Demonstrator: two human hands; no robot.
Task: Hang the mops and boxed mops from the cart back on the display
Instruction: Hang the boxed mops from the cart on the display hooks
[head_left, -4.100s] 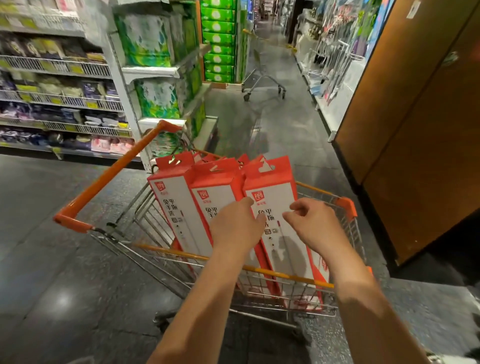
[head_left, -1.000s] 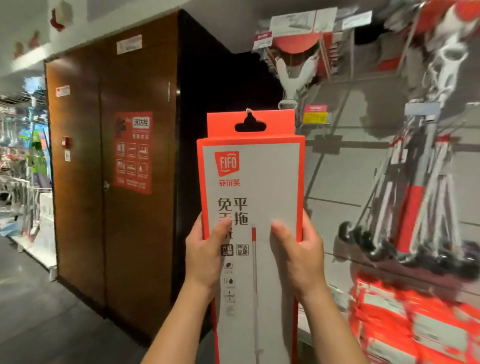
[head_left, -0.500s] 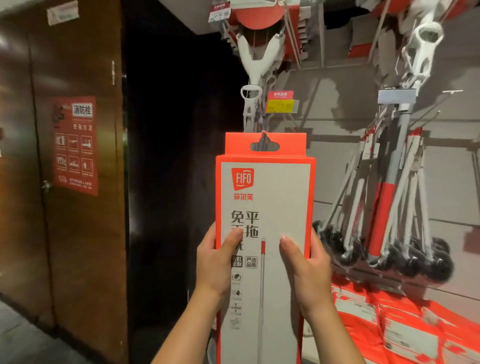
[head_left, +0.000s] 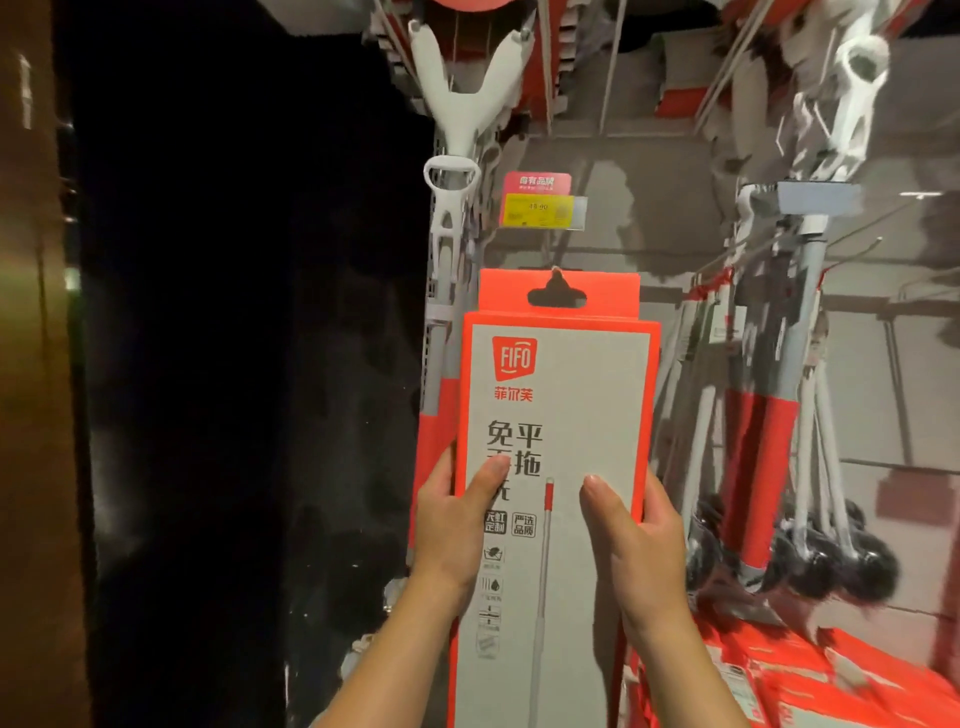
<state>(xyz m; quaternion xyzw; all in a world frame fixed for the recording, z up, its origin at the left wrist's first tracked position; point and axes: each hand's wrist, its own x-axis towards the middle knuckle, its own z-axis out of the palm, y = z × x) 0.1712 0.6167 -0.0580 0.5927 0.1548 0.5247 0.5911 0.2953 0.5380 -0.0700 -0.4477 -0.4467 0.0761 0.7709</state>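
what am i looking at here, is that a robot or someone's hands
There is no machine: these are a person's bare hands, filmed by one wide-angle camera worn on their head, looking forward. The left hand and right hand grip the sides of a tall orange and white FIFO boxed mop, thumbs on its front, held upright before a shop display. Its hanging hole sits below a yellow price tag. Loose mops hang to the right, above more orange boxes.

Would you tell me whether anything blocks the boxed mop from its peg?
Nothing visible does. The left hand and right hand hold the box with its hang hole just below what looks like a peg tip, under the price tag; hanging mops flank it.
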